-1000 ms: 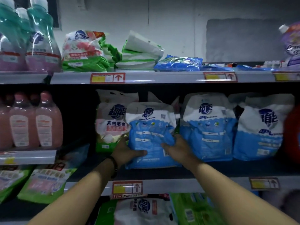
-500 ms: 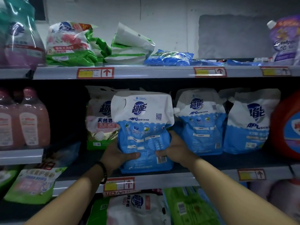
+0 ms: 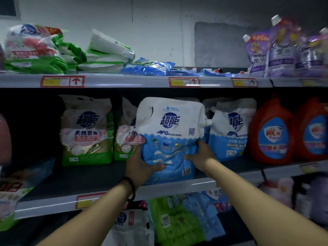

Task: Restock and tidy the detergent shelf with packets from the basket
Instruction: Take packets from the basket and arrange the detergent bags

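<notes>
A blue-and-white detergent pouch with a spout on its right stands upright at the front of the middle shelf. My left hand grips its lower left side, thumb across the front. My right hand grips its right side. Behind it to the right stands another blue-and-white pouch. Two green-and-pink pouches stand to its left. The basket is out of view.
Two red jugs stand at the right of the middle shelf. The top shelf carries flat green and blue packets and purple pouches. Green, blue and white packets lie on the lower shelf beneath my arms.
Both hands have lifted the blue pouch upright and shifted it to the right, in front of the other blue pouches. The view has turned right, showing the red jugs.
</notes>
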